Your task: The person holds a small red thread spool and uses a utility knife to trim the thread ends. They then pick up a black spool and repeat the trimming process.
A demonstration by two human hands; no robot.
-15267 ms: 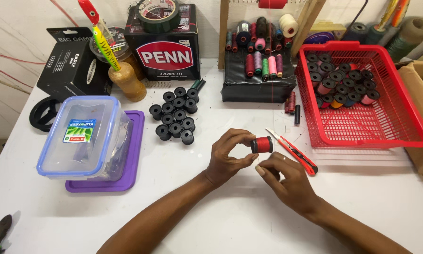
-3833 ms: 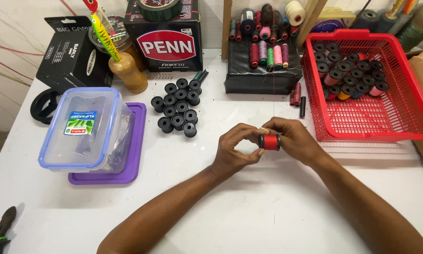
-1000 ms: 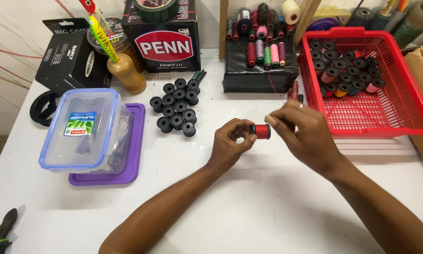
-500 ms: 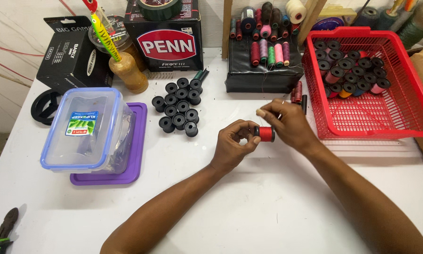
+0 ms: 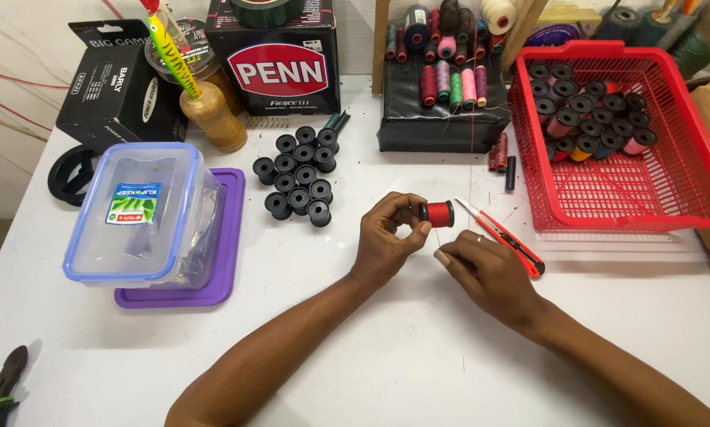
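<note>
Left hand (image 5: 385, 241) pinches the red spool (image 5: 436, 213) by its end, long axis lying level and pointing to three o'clock. Right hand (image 5: 485, 267) sits just beside at five o'clock, fingers (image 5: 443, 258) curled shut and holding nothing I can make out, over the white counter (image 5: 418, 356). Red basket (image 5: 691, 178) farther right.

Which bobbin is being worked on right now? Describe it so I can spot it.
Start at the red plastic basket on the white table; left of its lower corner, the left hand grips a small black-ended bobbin wound with red thread. Unlike the bare black bobbins clustered further left, it carries thread.
</note>
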